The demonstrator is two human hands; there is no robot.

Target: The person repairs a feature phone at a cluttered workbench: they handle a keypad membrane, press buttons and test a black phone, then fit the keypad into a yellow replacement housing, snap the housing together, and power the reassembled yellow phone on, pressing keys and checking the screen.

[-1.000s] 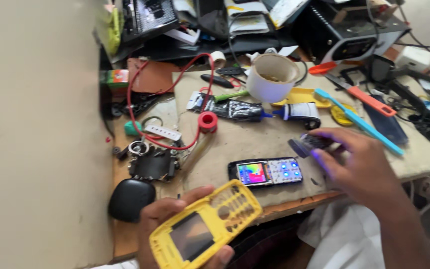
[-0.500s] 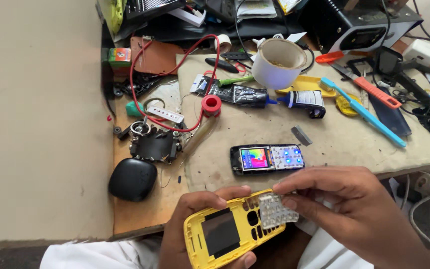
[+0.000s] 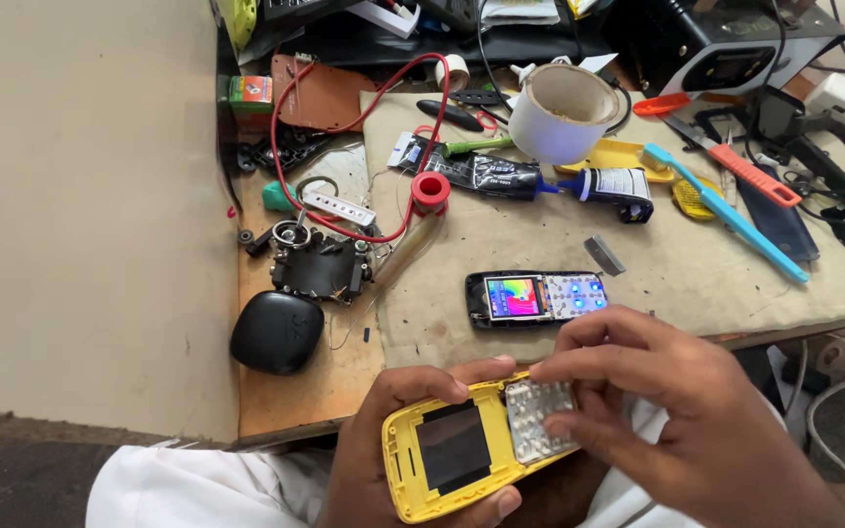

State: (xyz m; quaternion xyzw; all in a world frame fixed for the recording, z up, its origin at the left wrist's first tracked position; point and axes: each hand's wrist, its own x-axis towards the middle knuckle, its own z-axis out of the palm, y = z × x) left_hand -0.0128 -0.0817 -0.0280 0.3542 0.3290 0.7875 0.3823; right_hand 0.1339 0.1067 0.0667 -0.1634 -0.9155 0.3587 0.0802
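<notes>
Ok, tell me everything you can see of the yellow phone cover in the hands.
The yellow phone cover is a glossy plastic front shell, seen from its inner side, lying tilted across the lap just below the workbench edge. It has a dark rectangular screen window and a pale, translucent keypad mat seated in its key area. The left hand cradles it from beneath, thumb over the top edge; the right hand presses fingertips on the mat. No cracks are visible.
</notes>
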